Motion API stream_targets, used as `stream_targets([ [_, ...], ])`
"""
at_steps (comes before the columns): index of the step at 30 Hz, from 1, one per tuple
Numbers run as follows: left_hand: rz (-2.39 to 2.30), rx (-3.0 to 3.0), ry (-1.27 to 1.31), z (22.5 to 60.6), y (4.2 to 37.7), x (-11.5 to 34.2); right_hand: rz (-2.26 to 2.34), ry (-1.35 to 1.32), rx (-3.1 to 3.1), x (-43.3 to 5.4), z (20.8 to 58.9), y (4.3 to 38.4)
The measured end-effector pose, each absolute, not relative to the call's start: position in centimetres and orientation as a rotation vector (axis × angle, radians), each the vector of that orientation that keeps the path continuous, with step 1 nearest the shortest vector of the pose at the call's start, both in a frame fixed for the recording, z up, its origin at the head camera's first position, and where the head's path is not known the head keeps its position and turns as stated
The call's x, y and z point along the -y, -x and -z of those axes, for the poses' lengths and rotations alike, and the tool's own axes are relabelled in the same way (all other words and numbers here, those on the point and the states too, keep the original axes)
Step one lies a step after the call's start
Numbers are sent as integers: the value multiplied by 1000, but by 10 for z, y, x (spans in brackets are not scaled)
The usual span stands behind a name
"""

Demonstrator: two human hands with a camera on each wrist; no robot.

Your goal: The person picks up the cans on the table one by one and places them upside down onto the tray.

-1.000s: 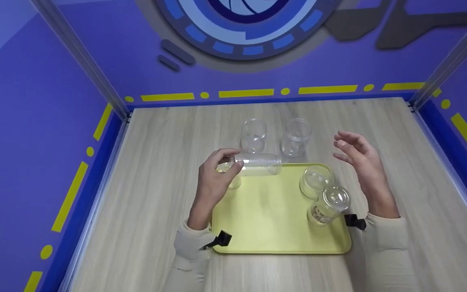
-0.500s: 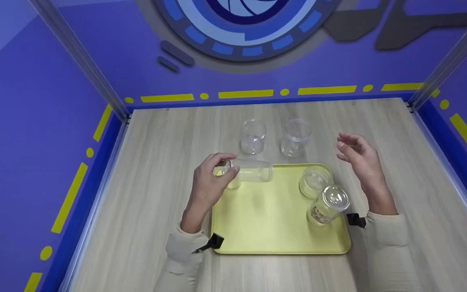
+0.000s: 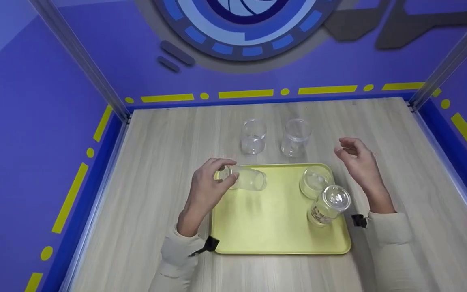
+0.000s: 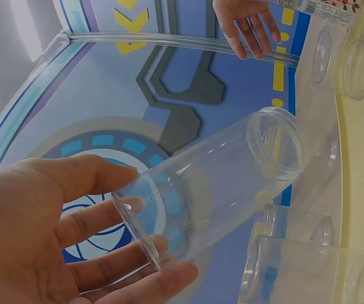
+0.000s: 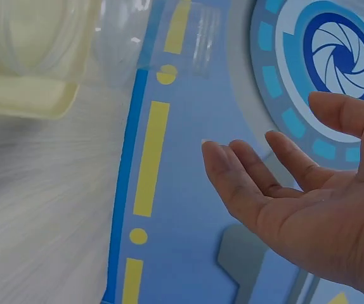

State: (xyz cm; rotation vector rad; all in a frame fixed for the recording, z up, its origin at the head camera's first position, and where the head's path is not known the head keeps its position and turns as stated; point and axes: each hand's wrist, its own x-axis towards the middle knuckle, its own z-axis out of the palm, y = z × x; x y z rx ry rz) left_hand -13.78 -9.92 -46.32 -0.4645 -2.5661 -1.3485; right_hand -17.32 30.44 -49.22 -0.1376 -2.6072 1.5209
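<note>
My left hand (image 3: 207, 186) grips a clear plastic jar (image 3: 251, 179) by its base end, thumb and fingers around it. The jar lies tilted on its side above the back left of the yellow tray (image 3: 274, 227). In the left wrist view, the jar's threaded mouth (image 4: 276, 142) faces away from the palm and shows no lid. Part of another clear jar shows behind it, mostly hidden by the hand. My right hand (image 3: 359, 164) hovers right of the tray, fingers loosely bent, holding nothing; the right wrist view shows the same bare palm (image 5: 315, 215).
Two clear jars (image 3: 253, 138) (image 3: 296, 138) stand on the wooden table (image 3: 160, 162) behind the tray. On the tray's right side are a clear jar (image 3: 314, 184) and an upside-down jar (image 3: 326, 209) with a printed label. Blue panels (image 3: 75, 162) enclose the table.
My left hand has moved left and toward me with the jar, whose mouth end has dipped lower over the tray. My right hand has shifted slightly, still holding nothing.
</note>
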Motion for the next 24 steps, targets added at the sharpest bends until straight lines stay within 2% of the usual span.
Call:
stream_targets([
  [24, 1140, 2716, 546, 465, 131, 107, -1191, 32, 2818, -319, 520, 183],
])
